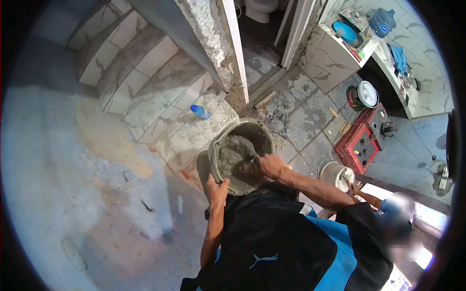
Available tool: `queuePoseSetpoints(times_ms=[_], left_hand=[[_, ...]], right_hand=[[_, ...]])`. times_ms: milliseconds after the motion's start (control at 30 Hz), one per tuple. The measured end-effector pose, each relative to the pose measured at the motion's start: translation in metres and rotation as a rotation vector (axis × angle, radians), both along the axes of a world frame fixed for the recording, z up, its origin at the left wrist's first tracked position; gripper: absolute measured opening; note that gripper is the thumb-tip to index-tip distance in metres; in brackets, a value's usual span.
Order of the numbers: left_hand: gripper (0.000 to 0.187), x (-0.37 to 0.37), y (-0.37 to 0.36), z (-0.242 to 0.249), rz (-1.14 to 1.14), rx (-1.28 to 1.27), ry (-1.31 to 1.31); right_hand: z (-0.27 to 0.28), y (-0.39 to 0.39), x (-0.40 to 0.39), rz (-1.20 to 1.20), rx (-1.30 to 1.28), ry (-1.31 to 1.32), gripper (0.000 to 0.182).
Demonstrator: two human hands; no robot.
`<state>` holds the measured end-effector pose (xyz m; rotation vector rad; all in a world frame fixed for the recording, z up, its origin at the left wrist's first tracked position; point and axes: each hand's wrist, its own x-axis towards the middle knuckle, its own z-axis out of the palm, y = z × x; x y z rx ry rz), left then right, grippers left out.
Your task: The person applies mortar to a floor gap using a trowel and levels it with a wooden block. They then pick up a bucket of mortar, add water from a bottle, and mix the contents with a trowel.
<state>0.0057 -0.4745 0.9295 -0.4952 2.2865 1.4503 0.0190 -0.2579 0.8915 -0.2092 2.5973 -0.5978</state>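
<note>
A grey bucket [213, 154] crusted with mortar stands in front of me, with wet grey mortar [236, 151] inside. My left hand [218, 188] is closed on the near left part of its rim, thumb over the edge. My right hand [272, 166] reaches over the right side of the rim into the bucket. Its fingers are curled closed beside the mortar; what they hold is hidden, perhaps a tool sunk in the mix.
Tiled stairs [160, 56] rise at the left; a blue bottle [200, 111] lies on a lower step. Right are a lidded bucket [367, 93], red crates [357, 145] and a pale bucket [335, 173], where another person's hand [356, 188] reaches. A cluttered counter [335, 58] stands behind.
</note>
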Motion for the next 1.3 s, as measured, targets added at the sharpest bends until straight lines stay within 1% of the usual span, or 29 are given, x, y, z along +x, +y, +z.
queuePoseSetpoints(times_ms=[33, 100, 133, 167, 233, 267, 300, 333, 367, 433, 467, 500, 533, 567, 633, 667, 700, 767, 800, 833, 900, 933, 967, 1033, 1067, 1167, 1200, 1233, 1300], left_hand=[[0.04, -0.006, 0.002, 0.002, -0.017, 0.045, 0.061], [0.043, -0.016, -0.001, 0.005, -0.048, 0.058, 0.047], [0.045, -0.022, -0.005, 0.006, -0.054, 0.069, -0.007], [0.048, -0.028, -0.01, 0.007, -0.06, 0.075, -0.062], [0.046, -0.046, -0.012, 0.015, -0.069, 0.037, -0.038], [0.044, -0.052, -0.013, 0.018, -0.076, 0.019, -0.041], [0.043, -0.057, -0.016, 0.02, -0.083, 0.0, -0.043], [0.043, -0.069, -0.015, 0.022, -0.126, -0.019, -0.043], [0.044, -0.08, -0.022, 0.017, -0.176, -0.001, -0.042], [0.046, -0.104, -0.036, 0.014, -0.239, 0.013, -0.055], [0.05, -0.117, -0.038, 0.016, -0.347, -0.066, -0.076], [0.054, -0.134, -0.048, 0.028, -0.487, -0.13, -0.103], [0.061, -0.14, -0.049, 0.033, -0.454, -0.143, -0.077], [0.061, -0.15, -0.054, 0.034, -0.476, -0.13, -0.066], [0.063, -0.164, -0.071, 0.036, -0.574, -0.017, 0.058], [0.063, -0.171, -0.079, 0.038, -0.609, 0.021, 0.103], [0.063, -0.175, -0.087, 0.052, -0.628, 0.014, 0.096], [0.061, -0.19, -0.089, 0.078, -0.569, 0.072, -0.027], [0.057, -0.194, -0.091, 0.089, -0.557, 0.102, 0.002], [0.057, -0.196, -0.095, 0.101, -0.569, 0.095, -0.004], [0.053, -0.206, -0.095, 0.128, -0.505, 0.177, -0.008], [0.052, -0.212, -0.094, 0.136, -0.476, 0.158, -0.084], [0.052, -0.218, -0.092, 0.139, -0.479, 0.16, -0.087], [0.045, -0.224, -0.092, 0.143, -0.461, 0.105, -0.118], [0.043, -0.225, -0.091, 0.137, -0.433, 0.203, -0.056], [0.043, -0.232, -0.081, 0.138, -0.395, 0.268, -0.104], [0.045, -0.233, -0.081, 0.126, -0.349, 0.225, -0.155], [0.045, -0.235, -0.081, 0.116, -0.361, 0.222, -0.141], [0.047, -0.241, -0.074, 0.107, -0.302, 0.254, -0.088]], right_hand=[[0.003, -0.004, -0.001, -0.017, 0.0, 0.003, 0.022], [0.01, -0.015, 0.001, 0.1, -0.058, -0.234, 0.023], [0.004, -0.014, 0.015, 0.108, -0.125, 0.006, 0.026], [-0.006, -0.02, 0.022, 0.095, -0.13, 0.003, 0.026], [0.013, -0.025, 0.011, -0.075, -0.049, 0.205, 0.029], [0.006, -0.027, 0.004, -0.088, -0.044, 0.199, 0.029], [-0.006, -0.03, 0.002, -0.061, 0.018, 0.222, 0.028], [-0.008, -0.031, -0.005, -0.033, 0.082, 0.245, 0.028], [-0.007, -0.032, -0.009, -0.048, 0.084, 0.23, 0.028], [0.011, -0.037, -0.026, -0.22, 0.103, 0.266, 0.028], [0.015, -0.041, -0.038, -0.274, 0.156, 0.204, 0.027], [0.031, -0.055, -0.049, -0.354, 0.225, 0.128, 0.026], [0.042, -0.062, -0.059, -0.405, 0.215, 0.046, 0.023], [0.052, -0.067, -0.067, -0.427, 0.231, 0.053, 0.023], [0.068, -0.08, -0.074, -0.459, 0.079, -0.185, 0.023], [0.07, -0.086, -0.077, -0.442, 0.027, -0.239, 0.023], [0.072, -0.101, -0.076, -0.459, 0.016, -0.245, 0.023], [0.072, -0.123, -0.08, -0.523, -0.158, -0.144, 0.023], [0.079, -0.132, -0.084, -0.527, -0.204, -0.085, 0.031], [0.089, -0.137, -0.08, -0.54, -0.211, -0.089, 0.031], [0.118, -0.138, -0.083, -0.675, -0.281, -0.108, 0.045], [0.126, -0.137, -0.082, -0.722, -0.425, -0.071, 0.054], [0.128, -0.134, -0.084, -0.725, -0.424, -0.073, 0.054], [0.124, -0.136, -0.079, -0.742, -0.306, -0.236, 0.051], [0.119, -0.138, -0.075, -0.764, -0.295, -0.088, 0.049], [0.148, -0.129, -0.086, -0.774, -0.235, -0.077, 0.045], [0.149, -0.125, -0.086, -0.833, -0.32, 0.002, 0.043], [0.148, -0.122, -0.088, -0.841, -0.326, 0.019, 0.043], [0.145, -0.116, -0.091, -0.829, -0.229, -0.073, 0.044]])
